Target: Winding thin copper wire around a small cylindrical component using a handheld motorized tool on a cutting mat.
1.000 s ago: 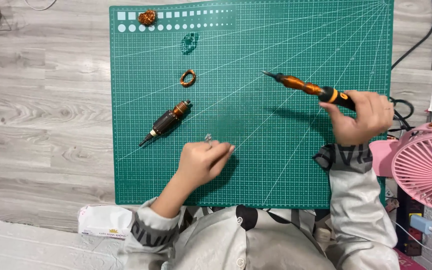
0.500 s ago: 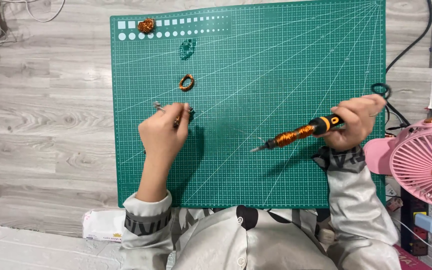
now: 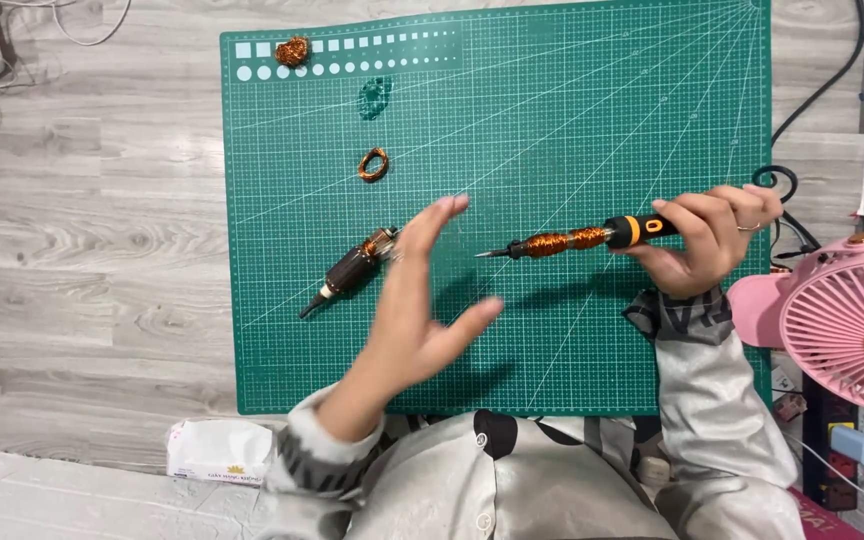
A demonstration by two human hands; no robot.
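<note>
My right hand (image 3: 712,238) grips a black-and-orange soldering iron (image 3: 572,239) by its handle, held level above a green cutting mat (image 3: 592,110), with the tip pointing left and copper wire wound round the shaft. My left hand (image 3: 422,300) hovers over the middle of the mat with fingers spread and nothing in it, its fingertips close to the iron's tip. Just left of that hand lies a dark cylindrical part wound with copper wire (image 3: 348,272).
A small copper wire ring (image 3: 373,164), a teal ring (image 3: 375,96) and a copper wire clump (image 3: 293,50) lie on the mat's upper left. A pink fan (image 3: 852,320) stands at the right, a tissue pack (image 3: 217,450) below the mat, black cables at the upper right.
My left hand has left the dark wound part and swung right, opening up. My right hand has raised the soldering iron slightly and brought it level, tip toward the left hand.
</note>
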